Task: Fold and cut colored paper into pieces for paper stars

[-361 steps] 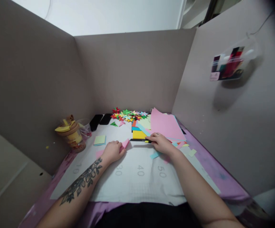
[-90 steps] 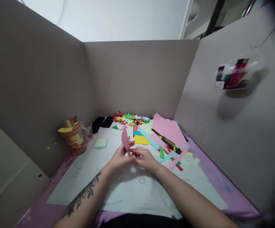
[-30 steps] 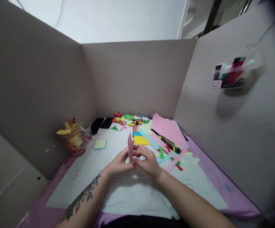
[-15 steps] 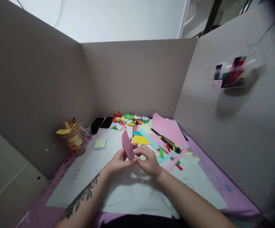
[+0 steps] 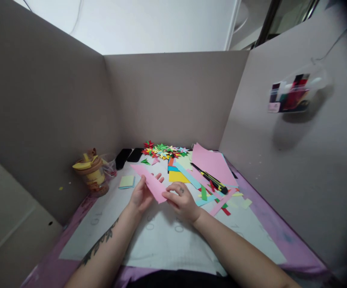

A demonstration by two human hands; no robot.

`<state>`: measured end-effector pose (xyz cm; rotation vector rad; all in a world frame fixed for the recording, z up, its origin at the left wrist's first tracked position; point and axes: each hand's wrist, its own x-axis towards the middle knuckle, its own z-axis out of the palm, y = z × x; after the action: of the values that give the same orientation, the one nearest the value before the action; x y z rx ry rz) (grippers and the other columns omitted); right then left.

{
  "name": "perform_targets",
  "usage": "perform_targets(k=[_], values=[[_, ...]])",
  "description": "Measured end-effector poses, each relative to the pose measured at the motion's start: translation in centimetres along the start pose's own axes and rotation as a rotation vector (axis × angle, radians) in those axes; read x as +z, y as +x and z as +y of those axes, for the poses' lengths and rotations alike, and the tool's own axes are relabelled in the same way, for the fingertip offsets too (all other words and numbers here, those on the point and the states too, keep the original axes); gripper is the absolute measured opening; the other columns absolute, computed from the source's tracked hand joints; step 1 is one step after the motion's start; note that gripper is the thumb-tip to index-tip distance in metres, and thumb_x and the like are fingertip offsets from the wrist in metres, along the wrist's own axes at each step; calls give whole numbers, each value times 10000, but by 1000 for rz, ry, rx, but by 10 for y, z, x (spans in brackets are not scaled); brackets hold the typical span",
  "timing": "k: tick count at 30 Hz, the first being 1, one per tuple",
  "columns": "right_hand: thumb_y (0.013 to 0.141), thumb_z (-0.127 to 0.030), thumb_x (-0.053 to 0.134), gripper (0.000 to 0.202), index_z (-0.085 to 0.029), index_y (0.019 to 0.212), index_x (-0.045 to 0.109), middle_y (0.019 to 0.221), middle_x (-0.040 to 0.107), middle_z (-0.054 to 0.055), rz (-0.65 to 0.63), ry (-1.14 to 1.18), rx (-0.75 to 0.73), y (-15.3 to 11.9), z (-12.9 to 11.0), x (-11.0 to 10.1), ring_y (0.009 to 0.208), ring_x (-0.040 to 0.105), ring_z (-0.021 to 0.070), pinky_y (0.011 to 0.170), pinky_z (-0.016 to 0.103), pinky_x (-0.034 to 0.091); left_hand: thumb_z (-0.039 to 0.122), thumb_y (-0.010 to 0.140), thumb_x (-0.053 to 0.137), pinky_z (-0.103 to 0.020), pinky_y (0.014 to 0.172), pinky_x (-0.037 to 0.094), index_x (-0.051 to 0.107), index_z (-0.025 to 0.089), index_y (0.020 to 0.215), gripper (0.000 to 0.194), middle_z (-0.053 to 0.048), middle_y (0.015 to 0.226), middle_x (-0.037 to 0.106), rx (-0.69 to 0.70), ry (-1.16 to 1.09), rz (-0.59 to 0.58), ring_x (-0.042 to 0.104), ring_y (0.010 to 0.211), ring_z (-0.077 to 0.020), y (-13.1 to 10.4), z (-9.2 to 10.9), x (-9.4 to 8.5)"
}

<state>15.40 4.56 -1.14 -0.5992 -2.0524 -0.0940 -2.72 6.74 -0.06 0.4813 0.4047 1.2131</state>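
A pink strip of paper (image 5: 151, 182) is held above the white sheet, slanting down from upper left to lower right. My left hand (image 5: 142, 194) supports it from below, thumb on its face and the other fingers stretched out behind. At the strip's lower right end, my right hand (image 5: 183, 199) pinches the edge between thumb and fingers. Just right of my right hand lie loose coloured paper strips (image 5: 203, 193) and a black and yellow utility knife (image 5: 211, 179).
Folded paper stars (image 5: 163, 152) are heaped at the back. Pink sheets (image 5: 212, 164) lie behind the knife. Sticky notes (image 5: 127, 182), two black phones (image 5: 123, 158) and a brown pot (image 5: 92, 176) are on the left. Grey panels (image 5: 173, 96) enclose the table.
The pink paper has turned from nearly edge-on and upright to lying flatter, its face now showing. My left hand has tilted, with its thumb now on the paper.
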Motion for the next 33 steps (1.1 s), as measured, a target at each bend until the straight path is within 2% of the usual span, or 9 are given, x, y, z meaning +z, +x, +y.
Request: perform_targets(k=[4, 6, 10, 14, 18, 21, 24, 30, 33], values=[[833, -137, 518, 229, -258, 996, 623, 923, 626, 54, -43, -7, -61, -2, -3, 1, 872, 533, 198, 778, 374, 431, 531, 843, 486, -424, 1021, 365, 474, 132, 1263, 579, -150, 1261, 561, -30, 10, -60, 491, 1198, -263, -1, 1, -1], [834, -139, 512, 231, -261, 1001, 616, 915, 629, 50, -65, -3, -72, -4, -3, 3, 871, 537, 198, 781, 373, 427, 527, 847, 480, -414, 993, 395, 443, 159, 1298, 584, -133, 1264, 562, -18, 21, -43, 514, 1172, -250, -1, 4, -2], [825, -149, 526, 247, -265, 1029, 603, 941, 628, 50, -95, 32, -77, -5, -3, 5, 885, 541, 202, 794, 374, 425, 497, 863, 473, -415, 914, 455, 458, 187, 1274, 514, -113, 1200, 603, -12, 31, 34, 620, 979, -215, 0, 7, -1], [802, -114, 525, 267, -245, 1022, 602, 957, 626, 58, -53, 83, -70, -3, -2, 2, 896, 534, 200, 815, 382, 430, 526, 851, 478, -410, 845, 489, 456, 216, 1270, 522, -92, 1135, 632, -36, 17, 14, 648, 831, -187, -1, 6, 1], [801, -125, 523, 191, -243, 907, 630, 921, 633, 47, -49, 128, -81, -3, -3, -1, 876, 535, 194, 797, 378, 433, 630, 838, 385, -391, 828, 494, 482, 130, 1269, 668, -139, 1074, 654, -146, 10, -21, 645, 862, -224, -1, 6, -1], [818, -126, 510, 196, -240, 919, 633, 851, 650, 42, -116, 239, -48, -1, -6, -1, 837, 550, 182, 772, 362, 446, 668, 837, 310, -397, 821, 498, 459, 95, 1298, 750, -159, 1125, 634, -109, 27, 29, 638, 899, -239, 2, 8, -4], [835, -146, 504, 179, -227, 897, 651, 790, 655, 44, -127, 388, 127, 2, -10, 1, 795, 567, 174, 734, 337, 465, 688, 833, 265, -410, 800, 502, 437, 122, 1326, 770, -152, 1186, 606, -80, 82, 45, 634, 916, -248, 5, 7, -6], [755, -235, 584, 98, -186, 792, 659, 696, 633, 2, 22, 557, 730, 5, -10, 12, 632, 547, 139, 604, 262, 447, 736, 794, 257, -395, 874, 457, 592, 37, 1151, 854, -199, 1045, 660, -164, 228, 0, 617, 973, -296, 3, -6, -4], [711, -268, 614, 104, -166, 729, 625, 645, 598, -13, 86, 633, 871, 5, -6, 16, 589, 517, 125, 562, 244, 414, 717, 805, 288, -380, 866, 455, 626, 46, 1095, 806, -180, 1013, 678, -171, 263, -57, 625, 963, -294, 0, -12, -2]])
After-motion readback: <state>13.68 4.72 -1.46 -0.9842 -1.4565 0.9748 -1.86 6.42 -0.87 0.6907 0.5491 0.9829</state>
